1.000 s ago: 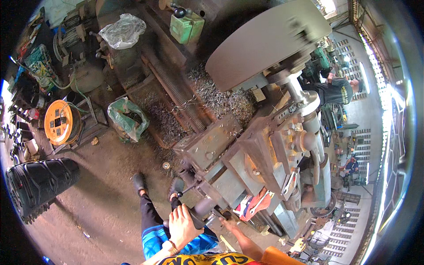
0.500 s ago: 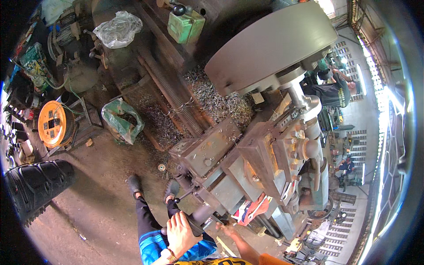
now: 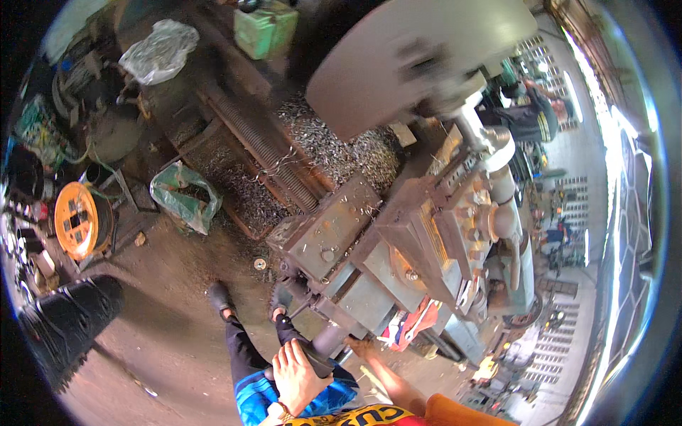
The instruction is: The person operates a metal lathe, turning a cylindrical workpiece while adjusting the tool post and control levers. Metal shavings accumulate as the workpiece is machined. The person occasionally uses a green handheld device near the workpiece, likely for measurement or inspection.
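Centre: grimy grey-green metal lathe (image 3: 398, 263), silvery swarf heap (image 3: 334, 145) on bed | lower centre: left hand (image 3: 298, 376) clamped on dark round handwheel (image 3: 316, 355); right hand (image 3: 359, 348) against lathe, grip unclear | left: dirt floor (image 3: 156, 341), orange cable reel (image 3: 78, 220), black tyre (image 3: 67, 326)

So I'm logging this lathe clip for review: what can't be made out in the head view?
- Large round workpiece: motion-blurred, its surface is unreadable.
- Handle under the left hand: the palm covers most of it.
- Right hand: partly behind the carriage; what it touches is hidden.
- Person at the far side: half hidden by the machine.
- Far racks: too small near the rim.
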A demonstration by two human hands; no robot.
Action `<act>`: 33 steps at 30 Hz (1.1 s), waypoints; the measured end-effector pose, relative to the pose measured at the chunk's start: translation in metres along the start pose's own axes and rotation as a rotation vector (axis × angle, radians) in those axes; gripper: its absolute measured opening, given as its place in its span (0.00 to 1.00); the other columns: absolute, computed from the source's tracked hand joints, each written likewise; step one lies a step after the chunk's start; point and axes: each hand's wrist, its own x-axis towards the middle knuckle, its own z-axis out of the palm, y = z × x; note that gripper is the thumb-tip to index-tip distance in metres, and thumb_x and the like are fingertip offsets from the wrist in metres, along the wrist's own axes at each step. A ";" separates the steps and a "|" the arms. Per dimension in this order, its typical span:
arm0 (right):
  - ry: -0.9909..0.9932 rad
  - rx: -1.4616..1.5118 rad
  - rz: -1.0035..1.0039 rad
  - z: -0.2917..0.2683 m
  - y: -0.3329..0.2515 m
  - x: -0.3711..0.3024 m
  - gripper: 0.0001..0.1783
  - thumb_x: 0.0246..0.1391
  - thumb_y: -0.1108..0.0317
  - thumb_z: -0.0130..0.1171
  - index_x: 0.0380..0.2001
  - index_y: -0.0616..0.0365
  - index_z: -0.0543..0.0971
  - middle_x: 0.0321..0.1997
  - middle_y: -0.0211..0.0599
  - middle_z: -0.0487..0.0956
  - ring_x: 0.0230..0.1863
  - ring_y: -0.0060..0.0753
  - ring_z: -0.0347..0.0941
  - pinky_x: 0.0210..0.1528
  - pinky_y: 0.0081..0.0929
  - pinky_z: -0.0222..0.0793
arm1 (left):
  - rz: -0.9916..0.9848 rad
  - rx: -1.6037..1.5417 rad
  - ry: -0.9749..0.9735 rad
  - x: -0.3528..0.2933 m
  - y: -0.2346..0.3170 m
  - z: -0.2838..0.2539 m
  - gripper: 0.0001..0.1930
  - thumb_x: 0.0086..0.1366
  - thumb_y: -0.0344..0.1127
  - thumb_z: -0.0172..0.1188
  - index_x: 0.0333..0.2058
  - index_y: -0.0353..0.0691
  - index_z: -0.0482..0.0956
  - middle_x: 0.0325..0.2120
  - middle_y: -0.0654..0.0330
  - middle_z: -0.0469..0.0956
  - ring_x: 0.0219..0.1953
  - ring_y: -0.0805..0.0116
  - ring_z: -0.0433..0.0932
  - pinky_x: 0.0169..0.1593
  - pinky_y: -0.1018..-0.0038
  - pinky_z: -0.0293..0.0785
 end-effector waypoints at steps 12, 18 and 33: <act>-0.052 0.004 0.199 -0.037 -0.045 -0.039 0.52 0.41 0.20 0.52 0.52 0.58 0.78 0.53 0.52 0.79 0.55 0.56 0.74 0.56 0.45 0.68 | 0.004 0.106 0.019 -0.004 0.008 0.005 0.60 0.29 0.57 0.78 0.57 0.24 0.61 0.50 0.40 0.71 0.55 0.46 0.70 0.59 0.58 0.65; -0.114 0.187 0.072 -0.057 -0.047 -0.057 0.56 0.35 0.16 0.53 0.50 0.57 0.80 0.50 0.55 0.80 0.54 0.51 0.76 0.55 0.44 0.70 | 0.004 0.168 0.005 -0.007 0.009 0.008 0.62 0.31 0.59 0.78 0.59 0.25 0.58 0.52 0.39 0.69 0.55 0.43 0.70 0.60 0.56 0.65; -0.040 0.483 -0.255 -0.061 -0.028 -0.063 0.55 0.37 0.19 0.55 0.53 0.60 0.78 0.53 0.60 0.77 0.55 0.50 0.74 0.56 0.39 0.70 | 0.019 0.248 0.051 -0.012 0.016 0.012 0.59 0.33 0.60 0.78 0.58 0.26 0.61 0.49 0.42 0.73 0.53 0.48 0.73 0.57 0.61 0.70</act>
